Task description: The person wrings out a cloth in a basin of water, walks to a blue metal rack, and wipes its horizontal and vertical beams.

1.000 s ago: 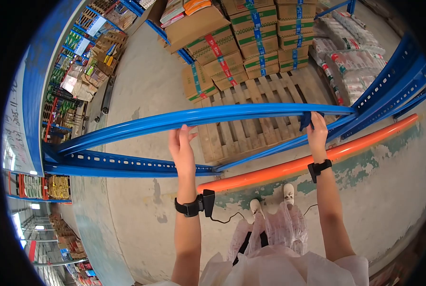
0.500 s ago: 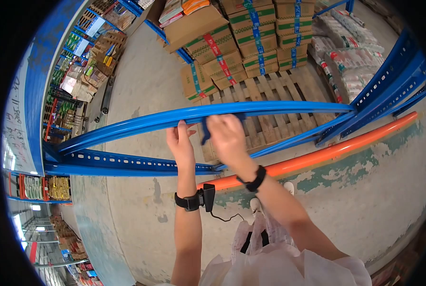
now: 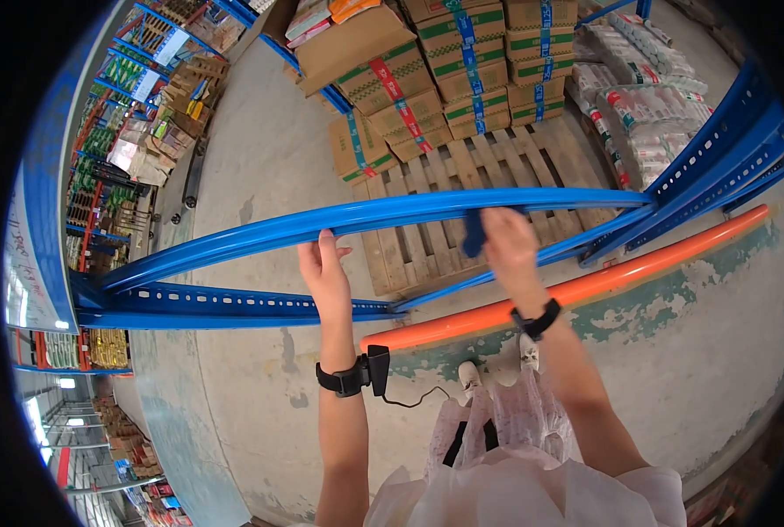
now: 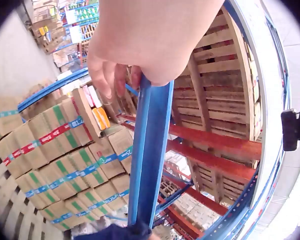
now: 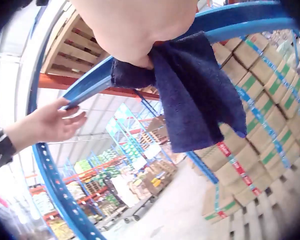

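Note:
A blue metal rack beam (image 3: 366, 212) crosses in front of the person. Bunched in the right hand (image 3: 510, 249) is a dark navy cloth (image 5: 190, 100), held against the beam right of its middle, one end hanging loose. The right wrist view shows the cloth lying across the beam under that hand. To the left, the left hand (image 3: 326, 270) touches the beam's lower edge with a fingertip, the other fingers loosely bent with nothing in them. In the left wrist view part of the cloth (image 4: 112, 233) shows at the bottom edge.
Behind the beam stand stacked cartons (image 3: 471, 79), a wooden pallet (image 3: 462, 176) and wrapped white sacks (image 3: 647, 105). An orange floor rail (image 3: 568, 294) runs before the person's feet. A blue perforated upright (image 3: 717, 145) rises at right; a signboard (image 3: 36, 211) hangs at left.
The right hand swept the cloth left along the beam, close to the left hand, then partway back right. The left hand stayed at nearly the same place on the beam.

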`<state>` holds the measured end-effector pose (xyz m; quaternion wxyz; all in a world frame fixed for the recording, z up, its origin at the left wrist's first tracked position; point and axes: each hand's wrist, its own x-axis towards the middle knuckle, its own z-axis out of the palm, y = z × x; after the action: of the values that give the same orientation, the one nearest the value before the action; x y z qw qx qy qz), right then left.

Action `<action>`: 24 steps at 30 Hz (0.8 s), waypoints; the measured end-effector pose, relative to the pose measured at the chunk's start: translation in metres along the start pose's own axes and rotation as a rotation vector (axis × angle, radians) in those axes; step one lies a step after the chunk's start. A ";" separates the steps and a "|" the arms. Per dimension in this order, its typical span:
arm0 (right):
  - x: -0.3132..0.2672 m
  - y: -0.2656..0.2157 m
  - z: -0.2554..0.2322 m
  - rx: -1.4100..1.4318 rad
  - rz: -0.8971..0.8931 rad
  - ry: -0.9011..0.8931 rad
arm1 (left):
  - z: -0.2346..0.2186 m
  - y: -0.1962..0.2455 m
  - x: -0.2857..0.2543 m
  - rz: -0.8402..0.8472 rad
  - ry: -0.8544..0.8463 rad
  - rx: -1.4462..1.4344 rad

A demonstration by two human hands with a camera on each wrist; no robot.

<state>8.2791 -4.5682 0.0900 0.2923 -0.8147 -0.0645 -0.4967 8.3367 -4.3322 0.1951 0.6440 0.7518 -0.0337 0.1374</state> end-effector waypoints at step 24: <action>0.015 -0.044 0.002 -0.185 0.503 -0.095 | 0.011 0.000 -0.003 -0.005 0.045 -0.036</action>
<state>8.2707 -4.5335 0.1201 0.3276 -0.8507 0.1719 -0.3735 8.3355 -4.3432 0.1927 0.6585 0.7368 -0.0196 0.1521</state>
